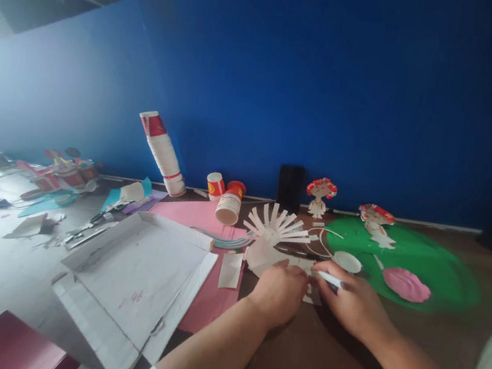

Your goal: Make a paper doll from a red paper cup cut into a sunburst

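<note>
My left hand (pixel 277 290) rests curled on a white paper piece (pixel 263 257) on the brown table, fingers pressed down on it. My right hand (pixel 351 300) is closed round a white pen-like stick (pixel 328 278) that points left towards that paper. Just beyond the hands lies a paper cup cut into splayed strips (pixel 275 225) and a small white disc (pixel 347 261).
A green paper sheet (pixel 440 267) with a pink shape (pixel 406 284) lies at the right. Pink paper (pixel 206 301), a flat cardboard box (pixel 136 279), a stack of cups (pixel 163 151), loose cups (pixel 229 205), two paper figures (pixel 320 195) and scraps lie around.
</note>
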Motion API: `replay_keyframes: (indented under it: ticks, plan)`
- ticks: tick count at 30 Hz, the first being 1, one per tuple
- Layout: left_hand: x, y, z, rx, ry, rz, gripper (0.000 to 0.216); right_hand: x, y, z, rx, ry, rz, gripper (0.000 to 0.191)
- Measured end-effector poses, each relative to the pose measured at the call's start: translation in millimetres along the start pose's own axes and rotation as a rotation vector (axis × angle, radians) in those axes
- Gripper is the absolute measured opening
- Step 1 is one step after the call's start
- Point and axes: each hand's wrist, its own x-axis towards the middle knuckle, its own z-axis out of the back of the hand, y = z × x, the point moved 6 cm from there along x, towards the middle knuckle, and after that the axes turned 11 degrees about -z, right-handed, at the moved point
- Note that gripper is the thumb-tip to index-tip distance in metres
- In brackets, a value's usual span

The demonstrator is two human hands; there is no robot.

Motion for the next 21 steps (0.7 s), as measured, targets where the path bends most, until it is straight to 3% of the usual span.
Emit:
replay_keyframes:
  ticks: [5,13,21]
  plan:
    - [3,9,4,-0.014,-0.119,0.083,0.023,-1,1,0,-0.002,-0.007,-0.007,0.020]
    - [6,8,-4,-0.008,0.008,0.092,0.020,-4,1,-1,-0.035,0.006,0.018,0.019]
    - [9,8,-7,0.048,-0.023,0.048,0.019,4,0,14,0.129,-0.205,0.069,0.025]
